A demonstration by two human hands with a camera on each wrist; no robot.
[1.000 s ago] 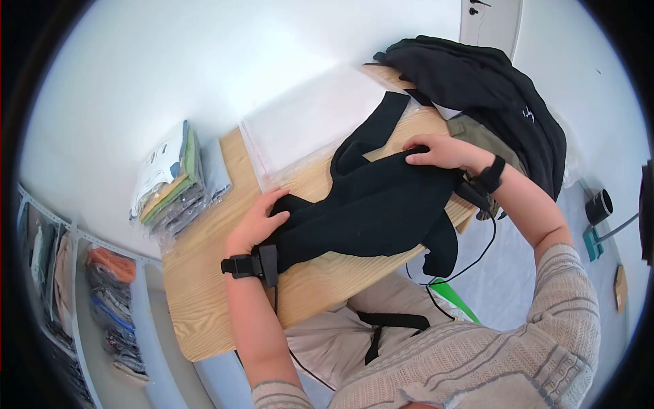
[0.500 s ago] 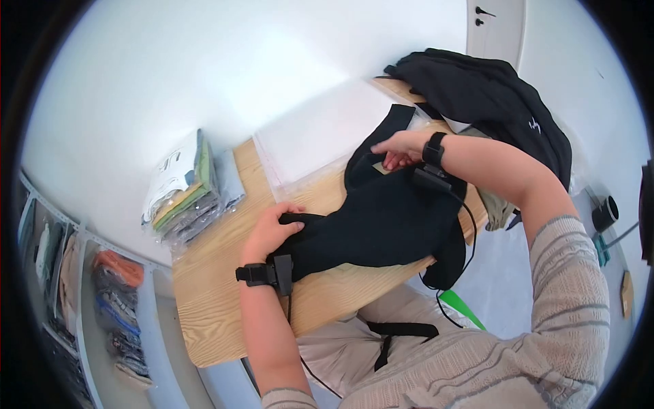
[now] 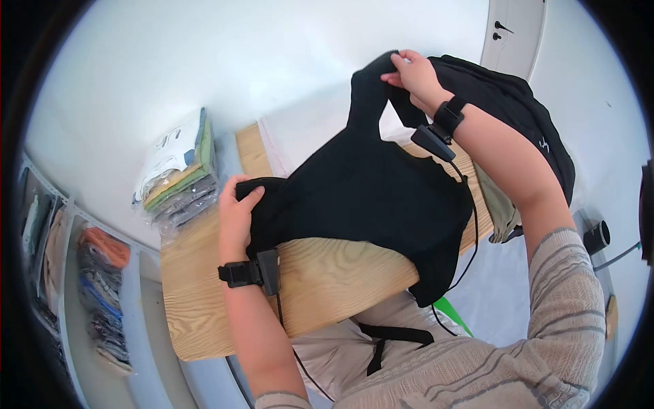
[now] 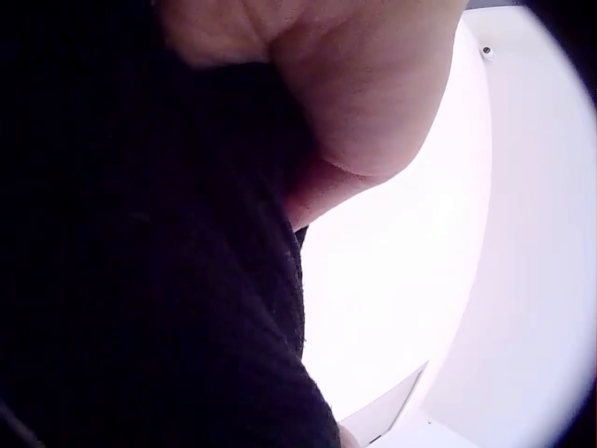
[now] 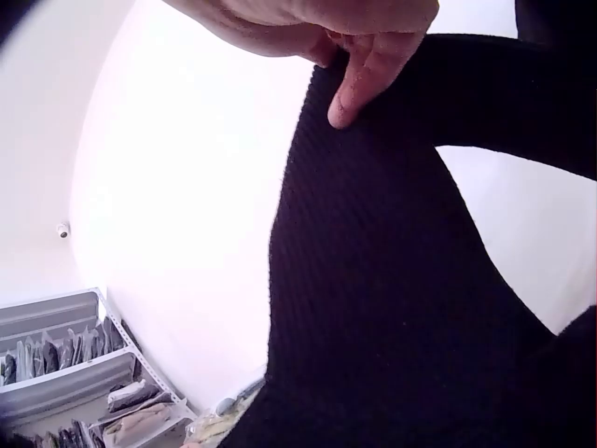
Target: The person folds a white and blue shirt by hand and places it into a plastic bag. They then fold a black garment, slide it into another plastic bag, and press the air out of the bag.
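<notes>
A black knitted garment is stretched between both hands over the wooden table. The right hand pinches its upper edge, raised above the table's far side; the right wrist view shows finger and thumb of that hand on the ribbed cloth. At the garment's left end, the left hand grips a folded edge, thumb on top. In the left wrist view the dark cloth fills much of the picture below the left hand. One part of the garment hangs over the table's near edge.
Bagged folded clothes are stacked at the table's left back. Clear plastic bags lie behind the garment. A black clothing pile is at the right back, an olive garment below it. Shelves with packed clothes stand left.
The right hand has moved from the garment's body to its far part and lifted it up and back. The left hand has shifted slightly left and up, still gripping the cloth.
</notes>
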